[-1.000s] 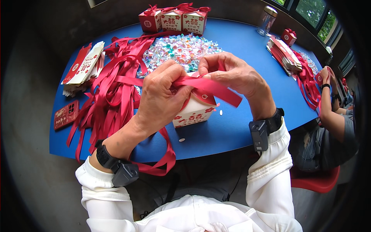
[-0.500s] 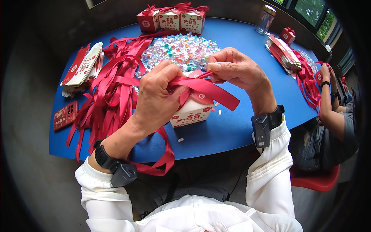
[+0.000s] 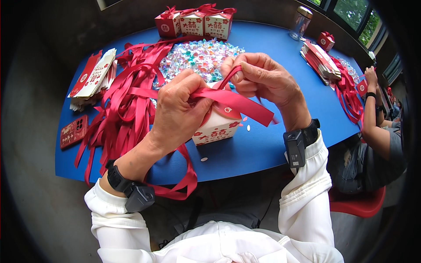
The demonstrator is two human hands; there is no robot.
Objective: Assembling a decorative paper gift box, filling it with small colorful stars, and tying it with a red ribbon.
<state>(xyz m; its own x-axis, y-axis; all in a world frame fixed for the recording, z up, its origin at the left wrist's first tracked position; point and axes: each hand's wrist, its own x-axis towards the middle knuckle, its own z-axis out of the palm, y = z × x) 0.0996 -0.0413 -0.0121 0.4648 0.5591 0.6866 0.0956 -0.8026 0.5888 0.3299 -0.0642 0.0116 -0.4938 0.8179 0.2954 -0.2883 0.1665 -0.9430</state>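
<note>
A white gift box [image 3: 218, 128] with red flower prints stands on the blue table in front of me. Over its top, my left hand [image 3: 177, 103] pinches a red ribbon [image 3: 245, 104], whose loose end sticks out to the right across the box. My right hand [image 3: 266, 79] is closed on another part of the ribbon, which folds over near its fingertips beyond the box's top. Between the two hands the ribbon runs taut. The box's upper left side is partly hidden by my left hand.
Loose red ribbons [image 3: 127, 101] lie in a heap at left, beside flat folded boxes [image 3: 98, 76] and a red phone [image 3: 73, 131]. Wrapped candies [image 3: 197, 57] are piled behind. Finished boxes [image 3: 193, 23] and a glass jar [image 3: 301, 22] stand far off. At right sits another person [image 3: 377, 131].
My right hand has shifted slightly left and turned, and the ribbon in its fingers now folds into a raised bend. My left hand stays almost in place.
</note>
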